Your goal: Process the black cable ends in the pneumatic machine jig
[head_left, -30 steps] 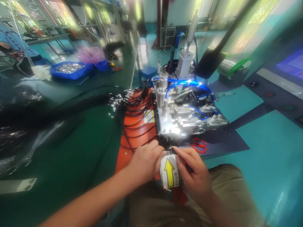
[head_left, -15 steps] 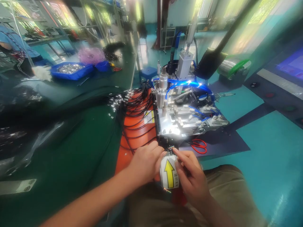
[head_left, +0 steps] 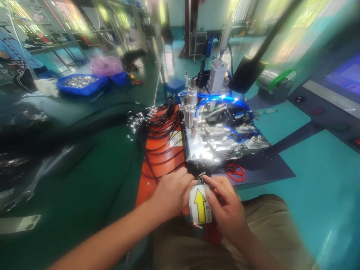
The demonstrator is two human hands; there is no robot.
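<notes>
My left hand (head_left: 176, 189) is closed on a thin black cable whose stripped, coloured wire ends (head_left: 201, 174) stick out to the right of its fingertips. My right hand (head_left: 225, 200) has its index fingertip beside those wire ends, with the thumb lower at the edge of a white label (head_left: 200, 206) bearing a yellow arrow. Whether the right fingers grip anything is hidden. The label lies between both hands, in front of the machine (head_left: 216, 138). Another wire end (head_left: 197, 225) shows below it.
Black cables lie across an orange surface (head_left: 160, 148) at the left of the machine. Red-handled scissors (head_left: 235, 172) rest at its front. Further back are a blue tray (head_left: 81, 84) of small metal parts, a wire spool (head_left: 277, 79) and a person at the far left.
The coloured wire ends now point more upward to the right, above my right index fingertip. My right thumb has moved slightly left onto the label's edge. The whole view has shifted a little.
</notes>
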